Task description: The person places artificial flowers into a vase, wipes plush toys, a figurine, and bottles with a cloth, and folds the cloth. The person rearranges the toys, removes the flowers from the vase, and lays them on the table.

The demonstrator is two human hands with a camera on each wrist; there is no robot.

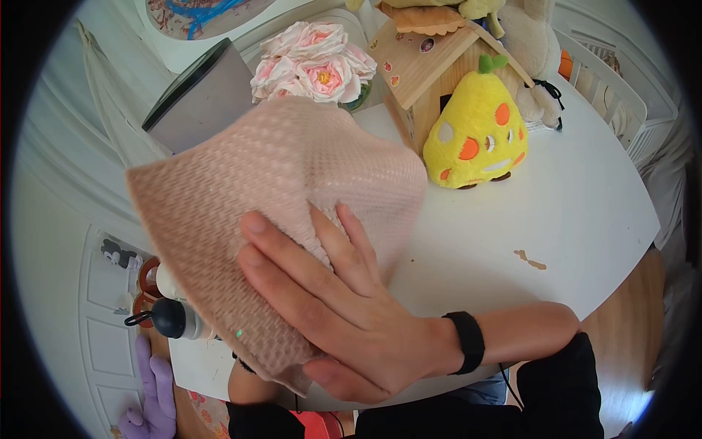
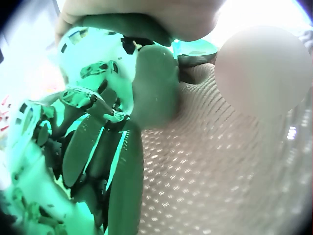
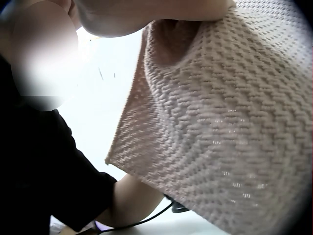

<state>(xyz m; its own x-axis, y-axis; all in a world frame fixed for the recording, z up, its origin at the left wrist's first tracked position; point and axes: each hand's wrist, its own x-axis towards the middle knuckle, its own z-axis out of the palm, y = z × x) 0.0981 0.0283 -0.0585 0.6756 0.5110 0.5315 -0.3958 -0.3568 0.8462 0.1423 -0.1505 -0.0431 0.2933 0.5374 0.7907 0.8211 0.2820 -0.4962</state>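
Note:
A pink waffle-weave cloth [image 1: 219,175] is raised above the table and spans the middle of the head view. Against its near face my right hand [image 1: 329,307] lies with fingers straight and spread, the thumb near the bottom corner. The right wrist view shows the cloth [image 3: 220,117] hanging in a fold below that hand [image 3: 156,14]. Behind the cloth, my left hand is hidden from the head view. Part of the left hand [image 2: 142,17] crosses the top of the left wrist view beside the cloth [image 2: 195,161]; I cannot tell its grip amid the green-tinted glare.
On the white table [image 1: 468,256] sit a yellow pear plush [image 1: 479,132], a wooden toy house [image 1: 424,58], pink flowers [image 1: 314,62] and a grey bin [image 1: 197,102]. A dark-lidded bottle [image 1: 172,320] stands at the left edge. A purple plush [image 1: 150,395] is lower left.

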